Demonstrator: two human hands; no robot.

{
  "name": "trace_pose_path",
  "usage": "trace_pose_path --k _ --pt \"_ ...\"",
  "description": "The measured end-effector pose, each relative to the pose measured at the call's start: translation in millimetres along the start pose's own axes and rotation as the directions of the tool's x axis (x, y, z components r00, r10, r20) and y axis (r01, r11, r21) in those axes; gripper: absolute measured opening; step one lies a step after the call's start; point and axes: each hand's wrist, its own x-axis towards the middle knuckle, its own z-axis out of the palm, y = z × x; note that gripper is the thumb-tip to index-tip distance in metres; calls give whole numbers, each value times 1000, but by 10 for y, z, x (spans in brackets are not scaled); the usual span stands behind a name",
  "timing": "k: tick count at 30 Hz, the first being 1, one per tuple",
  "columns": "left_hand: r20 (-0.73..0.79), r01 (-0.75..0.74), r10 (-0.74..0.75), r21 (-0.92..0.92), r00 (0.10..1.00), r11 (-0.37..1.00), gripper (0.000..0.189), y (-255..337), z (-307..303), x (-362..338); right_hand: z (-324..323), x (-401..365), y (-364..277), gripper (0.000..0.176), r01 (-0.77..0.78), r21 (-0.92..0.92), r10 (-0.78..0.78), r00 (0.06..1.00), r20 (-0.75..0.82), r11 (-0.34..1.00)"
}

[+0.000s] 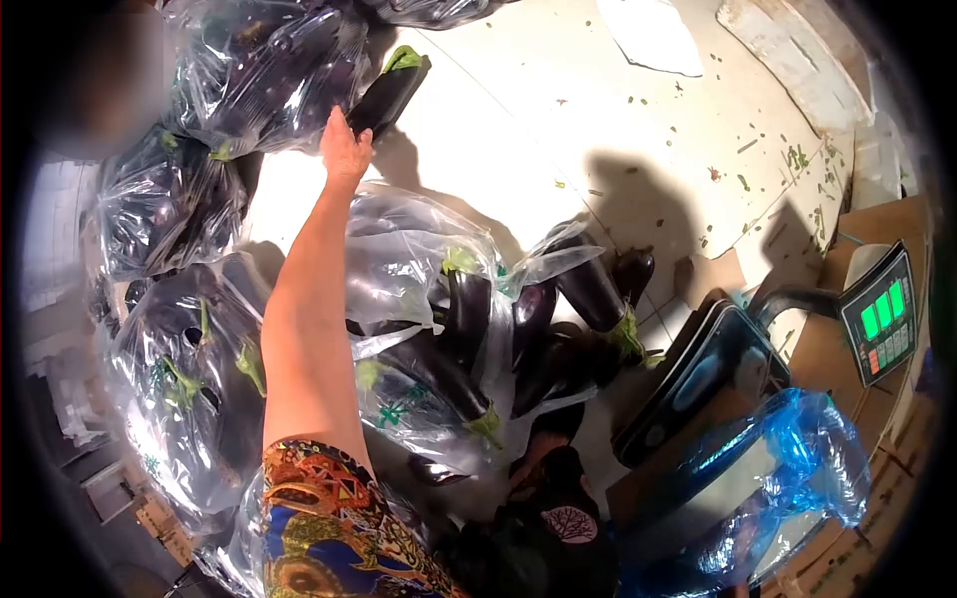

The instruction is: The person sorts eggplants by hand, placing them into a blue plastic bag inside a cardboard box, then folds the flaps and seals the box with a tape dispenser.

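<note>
My left hand (pixel 346 149) reaches out at the end of a bare arm with a patterned sleeve. Its fingers are closed around the lower end of a dark purple eggplant (pixel 387 100), whose green cap points up and right. Just beside it lies a clear plastic bag full of eggplants (pixel 269 75). Nearer to me, an open clear bag (pixel 409 274) has several eggplants in and around its mouth, one being a long eggplant (pixel 588 284) at the right. My right hand does not show.
More filled clear bags (pixel 184 389) line the left side. At right stands a scale with a lit green display (pixel 885 311), near a blue plastic bag (pixel 797 458). A black item with a pink tree print (pixel 568 525) is below. Leaf scraps litter the pale floor (pixel 498 110).
</note>
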Motion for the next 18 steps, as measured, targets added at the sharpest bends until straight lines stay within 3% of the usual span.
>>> trace_pose_path --k 1,4,7,8,11,14,17,18 --pt "-2 1 -1 8 1000 1000 75 -69 83 1 -7 15 -17 27 -5 -6 5 1000 6 1000" --pt "164 226 -232 54 959 973 75 38 132 -24 -27 68 -46 28 -14 -20 15 1000 19 1000" --pt "149 290 -308 129 940 948 75 212 105 -75 -57 104 -73 29 -23 -28 24 999 27 999" --pt "145 269 -316 273 938 924 75 256 66 -66 -61 117 -76 29 -27 -28 28 999 31 999" --pt "186 181 -280 423 942 888 76 373 1 -36 -80 153 -79 30 -39 -27 40 998 43 999" --pt "91 215 -235 190 968 958 73 446 145 -47 -88 173 -75 30 -49 -27 50 998 47 998" --pt "132 350 -399 289 907 891 75 580 90 -43 -95 184 -65 31 -55 -24 56 997 48 998" --pt "80 293 -338 336 938 895 71 606 104 -97 -95 183 -67 31 -55 -19 56 997 47 998"
